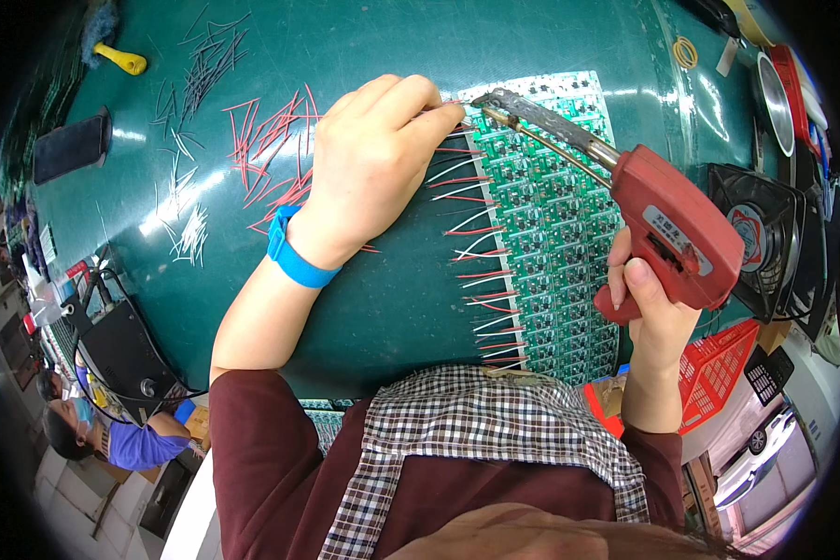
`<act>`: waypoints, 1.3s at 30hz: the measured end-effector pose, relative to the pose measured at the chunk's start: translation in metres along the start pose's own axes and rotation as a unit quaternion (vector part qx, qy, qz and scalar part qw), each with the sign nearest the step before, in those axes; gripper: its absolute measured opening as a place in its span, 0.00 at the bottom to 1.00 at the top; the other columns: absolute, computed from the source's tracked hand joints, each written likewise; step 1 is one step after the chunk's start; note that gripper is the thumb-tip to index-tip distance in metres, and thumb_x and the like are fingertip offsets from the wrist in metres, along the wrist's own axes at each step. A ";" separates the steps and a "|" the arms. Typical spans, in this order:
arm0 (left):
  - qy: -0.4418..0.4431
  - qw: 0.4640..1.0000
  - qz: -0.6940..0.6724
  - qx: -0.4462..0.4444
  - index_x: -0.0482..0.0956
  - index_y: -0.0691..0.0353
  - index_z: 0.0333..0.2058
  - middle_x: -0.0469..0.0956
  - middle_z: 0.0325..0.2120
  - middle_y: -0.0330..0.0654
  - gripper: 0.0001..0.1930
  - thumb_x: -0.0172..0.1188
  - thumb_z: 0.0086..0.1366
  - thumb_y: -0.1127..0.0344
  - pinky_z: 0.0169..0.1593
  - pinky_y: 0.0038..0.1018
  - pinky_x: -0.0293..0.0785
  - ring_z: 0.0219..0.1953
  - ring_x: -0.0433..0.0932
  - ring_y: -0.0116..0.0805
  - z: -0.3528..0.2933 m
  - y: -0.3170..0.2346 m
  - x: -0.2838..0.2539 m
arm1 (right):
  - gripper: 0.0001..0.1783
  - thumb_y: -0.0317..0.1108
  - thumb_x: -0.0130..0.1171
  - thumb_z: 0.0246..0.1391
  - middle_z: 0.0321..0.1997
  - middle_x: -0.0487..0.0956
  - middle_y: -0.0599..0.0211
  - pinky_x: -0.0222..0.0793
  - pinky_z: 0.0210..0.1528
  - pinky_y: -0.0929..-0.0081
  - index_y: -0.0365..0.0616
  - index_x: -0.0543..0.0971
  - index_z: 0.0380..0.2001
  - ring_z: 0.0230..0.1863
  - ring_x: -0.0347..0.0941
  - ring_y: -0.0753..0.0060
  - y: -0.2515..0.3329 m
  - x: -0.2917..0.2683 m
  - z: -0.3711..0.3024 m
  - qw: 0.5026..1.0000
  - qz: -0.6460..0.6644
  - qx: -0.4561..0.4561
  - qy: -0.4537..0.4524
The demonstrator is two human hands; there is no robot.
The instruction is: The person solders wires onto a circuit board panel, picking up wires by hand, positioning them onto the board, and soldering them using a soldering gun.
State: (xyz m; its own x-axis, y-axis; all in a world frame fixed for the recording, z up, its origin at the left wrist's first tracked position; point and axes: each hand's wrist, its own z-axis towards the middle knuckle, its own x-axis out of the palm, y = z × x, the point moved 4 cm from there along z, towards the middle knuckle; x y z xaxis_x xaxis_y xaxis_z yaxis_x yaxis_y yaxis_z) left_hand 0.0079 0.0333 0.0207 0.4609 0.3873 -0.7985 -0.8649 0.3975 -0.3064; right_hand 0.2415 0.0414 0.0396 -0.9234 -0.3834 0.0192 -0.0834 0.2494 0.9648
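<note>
Red soldering gun (679,219) filled the right hand (658,308), fingers curled round it, tip near the circuit boards (551,224) right of centre; the left hand (373,149), upper centre, pinched tight on I couldn't tell what

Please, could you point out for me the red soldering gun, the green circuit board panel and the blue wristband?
Red soldering gun (665,189): head view, on its red body.
Green circuit board panel (558,224): head view, middle of its face.
Blue wristband (301,268): head view, on its strap.

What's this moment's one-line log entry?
left hand: at circuit-board panel, far-left corner | right hand: holding red soldering gun, front end near left hand
</note>
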 end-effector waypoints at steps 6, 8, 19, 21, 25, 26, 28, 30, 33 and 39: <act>-0.003 1.000 -0.013 -0.001 0.77 0.63 0.25 0.71 0.20 0.38 0.11 0.57 0.36 0.79 0.25 0.25 0.66 0.22 0.70 0.34 0.000 -0.001 0.001 | 0.25 0.32 0.57 0.46 0.26 0.70 0.60 0.56 0.17 0.85 0.34 0.63 0.47 0.16 0.62 0.80 0.001 -0.002 0.000 1.000 -0.003 -0.016 -0.003; -0.003 1.000 -0.009 -0.001 0.77 0.63 0.25 0.71 0.20 0.38 0.12 0.57 0.36 0.80 0.25 0.25 0.66 0.22 0.70 0.34 0.000 -0.001 0.003 | 0.25 0.32 0.57 0.46 0.24 0.70 0.61 0.56 0.17 0.86 0.34 0.63 0.47 0.16 0.61 0.80 0.001 -0.002 -0.001 1.000 -0.006 -0.004 -0.010; -0.004 1.000 -0.008 -0.001 0.77 0.63 0.25 0.71 0.21 0.38 0.12 0.57 0.36 0.80 0.24 0.25 0.66 0.22 0.70 0.34 0.000 -0.001 0.004 | 0.24 0.31 0.58 0.46 0.28 0.72 0.58 0.58 0.16 0.86 0.33 0.65 0.46 0.16 0.63 0.81 0.001 -0.002 -0.003 1.000 0.014 0.010 -0.026; -0.006 1.000 -0.004 0.003 0.77 0.63 0.25 0.70 0.21 0.38 0.12 0.57 0.36 0.79 0.24 0.26 0.66 0.22 0.70 0.34 0.000 -0.001 0.003 | 0.23 0.31 0.59 0.45 0.31 0.74 0.56 0.60 0.16 0.87 0.32 0.67 0.44 0.17 0.65 0.82 0.002 -0.003 -0.002 0.998 0.044 0.006 -0.041; -0.003 1.000 -0.005 0.003 0.77 0.63 0.25 0.70 0.20 0.38 0.12 0.57 0.36 0.79 0.24 0.26 0.66 0.22 0.70 0.34 0.000 -0.002 0.002 | 0.25 0.28 0.57 0.46 0.37 0.74 0.48 0.64 0.18 0.85 0.31 0.64 0.48 0.17 0.66 0.81 0.006 -0.006 -0.002 0.997 0.048 -0.045 -0.034; -0.004 1.000 -0.004 0.004 0.77 0.63 0.25 0.70 0.20 0.38 0.12 0.57 0.36 0.79 0.24 0.26 0.66 0.23 0.70 0.33 0.001 -0.002 0.002 | 0.25 0.28 0.57 0.46 0.37 0.74 0.48 0.64 0.18 0.85 0.31 0.64 0.48 0.17 0.66 0.80 0.007 -0.006 -0.002 0.997 0.048 -0.046 -0.032; -0.003 1.000 0.000 0.005 0.77 0.63 0.25 0.70 0.20 0.38 0.12 0.57 0.36 0.79 0.24 0.26 0.66 0.23 0.70 0.33 0.001 -0.002 0.002 | 0.25 0.28 0.56 0.46 0.37 0.74 0.48 0.63 0.18 0.85 0.31 0.64 0.48 0.17 0.66 0.80 0.007 -0.005 -0.002 0.997 0.049 -0.047 -0.031; -0.003 1.000 0.004 0.006 0.77 0.63 0.25 0.70 0.20 0.38 0.12 0.57 0.36 0.79 0.24 0.26 0.66 0.23 0.70 0.33 0.000 -0.002 0.002 | 0.22 0.28 0.57 0.46 0.33 0.74 0.53 0.62 0.17 0.86 0.31 0.66 0.45 0.17 0.65 0.81 0.008 -0.003 -0.003 0.998 0.040 -0.033 -0.041; -0.006 1.000 0.002 0.008 0.77 0.63 0.25 0.70 0.21 0.38 0.12 0.57 0.36 0.79 0.24 0.26 0.66 0.23 0.70 0.33 0.000 -0.002 0.002 | 0.26 0.32 0.56 0.47 0.31 0.71 0.55 0.57 0.17 0.86 0.33 0.62 0.48 0.17 0.62 0.80 0.002 -0.004 -0.005 1.000 0.005 0.014 -0.025; -0.015 0.999 0.024 0.028 0.77 0.62 0.26 0.70 0.21 0.37 0.11 0.57 0.38 0.76 0.24 0.26 0.66 0.23 0.70 0.33 0.001 -0.005 0.003 | 0.26 0.33 0.57 0.47 0.28 0.71 0.58 0.57 0.18 0.85 0.33 0.63 0.48 0.17 0.62 0.80 0.000 -0.002 -0.004 1.000 -0.015 0.022 -0.009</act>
State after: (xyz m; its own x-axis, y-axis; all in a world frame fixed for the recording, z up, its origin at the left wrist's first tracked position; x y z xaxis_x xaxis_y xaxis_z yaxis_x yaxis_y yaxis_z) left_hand 0.0139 0.0329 0.0208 0.4251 0.4308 -0.7961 -0.8743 0.4233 -0.2377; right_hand 0.2445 0.0387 0.0407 -0.9266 -0.3757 -0.0155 -0.1284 0.2775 0.9521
